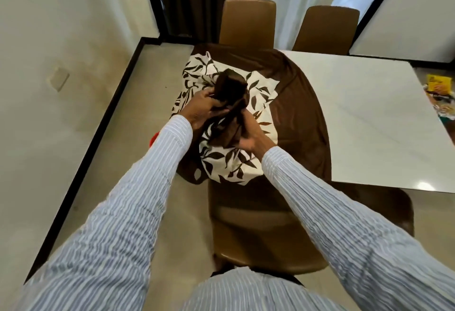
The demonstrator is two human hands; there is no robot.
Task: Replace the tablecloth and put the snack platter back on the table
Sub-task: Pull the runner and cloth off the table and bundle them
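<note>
Left hand [202, 108]: grips a bunched brown fold of the tablecloth [295, 94], frame centre.
Right hand [251, 133]: clutches the same bunch.
Tablecloth: heaped over the table's [369, 118] left end.
Table: bare white top stretching right.
Chair [261, 232]: tucked below the hands.

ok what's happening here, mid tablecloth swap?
Looks like it. A person is gathering the brown tablecloth with the leaf-print panel at the left end of the table. Both the left hand and the right hand grip a bunched fold of it. Most of the white tabletop is already bare. A brown chair sits right in front of the person. Colourful packets, possibly the snacks, lie past the table's right end, off the table.
</note>
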